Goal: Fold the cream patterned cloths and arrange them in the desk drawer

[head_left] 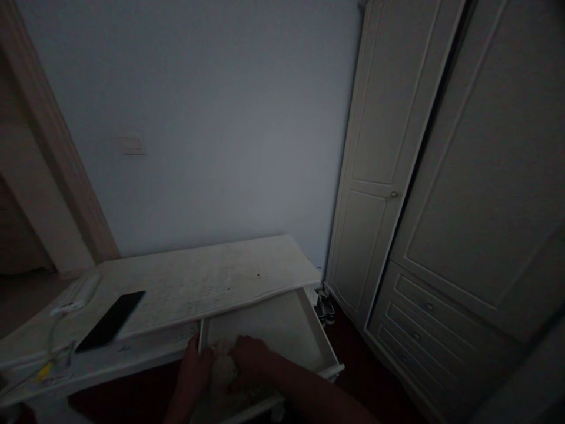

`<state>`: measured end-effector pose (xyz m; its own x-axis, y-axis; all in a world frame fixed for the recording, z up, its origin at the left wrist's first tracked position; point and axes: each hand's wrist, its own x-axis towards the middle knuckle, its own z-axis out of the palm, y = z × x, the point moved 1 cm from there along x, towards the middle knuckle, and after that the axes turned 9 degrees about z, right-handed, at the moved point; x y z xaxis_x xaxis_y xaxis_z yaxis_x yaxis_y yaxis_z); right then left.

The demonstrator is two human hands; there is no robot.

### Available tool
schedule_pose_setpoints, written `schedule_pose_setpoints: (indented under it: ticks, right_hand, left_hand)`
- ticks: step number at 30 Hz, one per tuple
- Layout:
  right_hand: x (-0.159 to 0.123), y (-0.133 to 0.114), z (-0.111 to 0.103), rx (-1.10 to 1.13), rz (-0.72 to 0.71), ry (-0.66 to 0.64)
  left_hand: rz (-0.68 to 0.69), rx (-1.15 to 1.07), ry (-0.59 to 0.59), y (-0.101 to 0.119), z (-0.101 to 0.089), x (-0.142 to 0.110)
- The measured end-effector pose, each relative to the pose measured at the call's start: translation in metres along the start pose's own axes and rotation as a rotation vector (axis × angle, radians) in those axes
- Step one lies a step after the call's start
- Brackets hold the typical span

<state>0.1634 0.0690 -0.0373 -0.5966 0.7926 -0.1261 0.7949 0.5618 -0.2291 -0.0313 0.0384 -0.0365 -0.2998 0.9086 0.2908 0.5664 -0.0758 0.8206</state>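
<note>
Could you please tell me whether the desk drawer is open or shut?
Open: the drawer juts out from the white desk, its inside showing, with the right hand over it.

dim light | bluish wall point(212, 118) | pale wardrobe point(375, 147) | dark-red floor point(346, 335)

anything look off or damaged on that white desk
Yes: the white desktop is blotchy with a few dark specks, so it looks stained or worn. The dark flat device also lies right at the front edge, possibly overhanging.
</note>
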Motion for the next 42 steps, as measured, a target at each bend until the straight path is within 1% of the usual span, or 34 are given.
schedule_pose_setpoints:
  ticks: [3,5,6,9,12,14,15,18,20,22,24,27,32,34,37,39,42]
  right_hand:
    - [-0.020,0.016,-0.007,-0.010,-0.010,-0.036]
    - [-0.037,0.029,-0.014,0.007,0.014,-0.054]
    - [-0.046,0.035,-0.018,0.009,0.049,-0.067]
    - [-0.069,0.055,-0.031,0.008,0.223,-0.088]
    - [-0.087,0.071,-0.044,0.039,0.433,-0.005]
    - [-0.094,0.078,-0.050,0.051,0.523,0.054]
    - [-0.096,0.081,-0.051,0.051,0.542,0.067]
    - [-0.095,0.081,-0.047,0.083,0.527,0.069]
    - [-0.090,0.077,-0.042,0.109,0.500,0.063]
    - [-0.081,0.072,-0.040,0.111,0.502,0.084]
    - [-0.069,0.067,-0.041,0.104,0.517,0.125]
    - [-0.046,0.060,-0.046,0.106,0.509,0.167]
    - [-0.013,0.040,-0.049,0.131,0.446,0.203]
    - [-0.006,0.031,-0.045,0.139,0.383,0.191]
    - [-0.002,0.025,-0.032,0.127,0.265,0.149]
    - [-0.004,0.027,-0.021,0.124,0.208,0.127]
    - [-0.010,0.035,-0.010,0.137,0.183,0.107]
  left_hand:
    - [0.097,0.006,-0.034,-0.007,0.002,-0.002]
    - [0.170,0.082,-0.025,-0.011,0.002,-0.002]
    - [0.199,0.132,-0.014,-0.012,0.002,-0.002]
    - [0.268,0.280,0.017,-0.010,0.001,-0.003]
    - [0.375,0.429,0.000,0.001,-0.002,-0.006]
    - [0.450,0.523,-0.080,0.010,-0.003,-0.008]
    - [0.489,0.559,-0.151,0.015,-0.003,-0.008]
    - [0.602,0.631,-0.453,0.029,0.000,-0.007]
    - [0.634,0.681,-0.642,0.040,0.001,-0.005]
    - [0.628,0.737,-0.743,0.051,0.002,-0.004]
    - [0.614,0.772,-0.768,0.060,0.001,-0.005]
    - [0.604,0.780,-0.762,0.068,-0.002,-0.006]
    - [0.632,0.782,-0.744,0.065,-0.002,-0.007]
    - [0.638,0.776,-0.738,0.061,-0.001,-0.006]
    - [0.641,0.760,-0.730,0.055,0.000,-0.005]
    - [0.644,0.747,-0.733,0.053,0.000,-0.006]
    - [0.644,0.754,-0.746,0.052,0.001,-0.007]
